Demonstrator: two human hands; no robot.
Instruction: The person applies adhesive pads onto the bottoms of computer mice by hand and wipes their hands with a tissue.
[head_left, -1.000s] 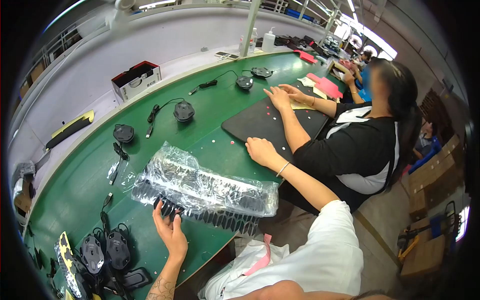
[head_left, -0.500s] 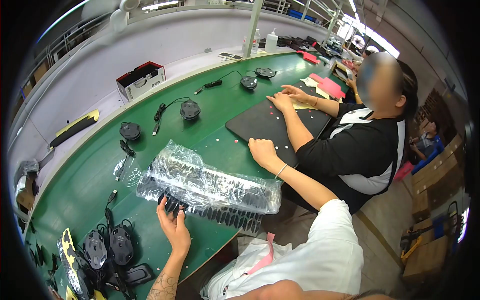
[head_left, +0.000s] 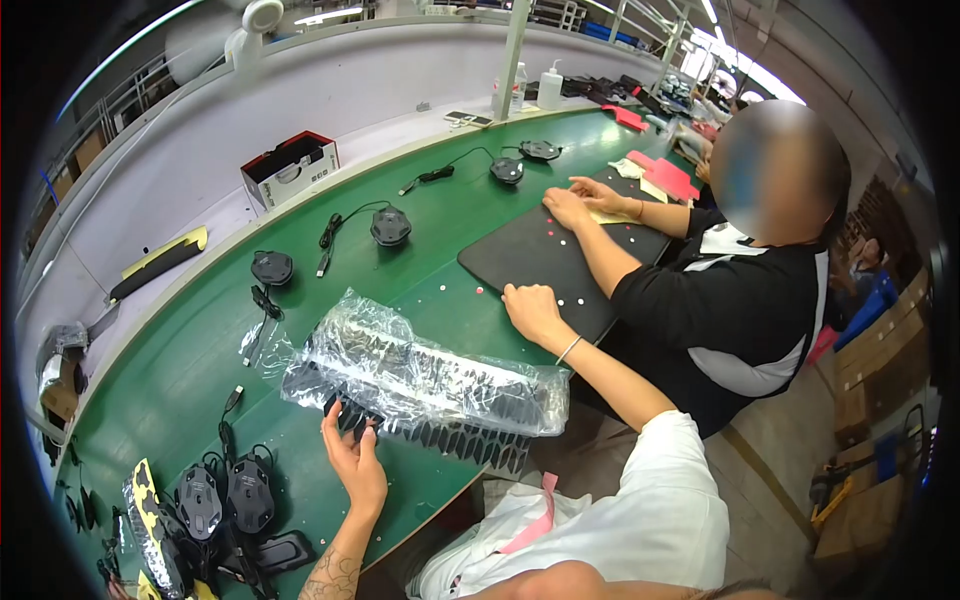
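My left hand (head_left: 357,465) is at the near edge of a stack of sheets of black die-cut pads (head_left: 470,440), its fingers curled round the sheet's left end. Crinkled clear plastic wrap (head_left: 430,370) covers most of the stack. My right hand (head_left: 533,311) rests with fingers curled at the near left edge of a black mat (head_left: 520,250); whatever is under its fingertips is hidden. Small white and red dots are scattered on the mat and the green table near this hand.
Black computer mice with cables (head_left: 390,227) stand along the green table (head_left: 420,290), and several more lie at the lower left (head_left: 200,500). An open box (head_left: 290,170) sits on the back ledge. On my right, a co-worker (head_left: 740,280) has both hands over the mat's far end.
The whole view has shifted slightly, so things appear a little further right and lower. Both my hands keep nearly the same places on the sheets and the mat.
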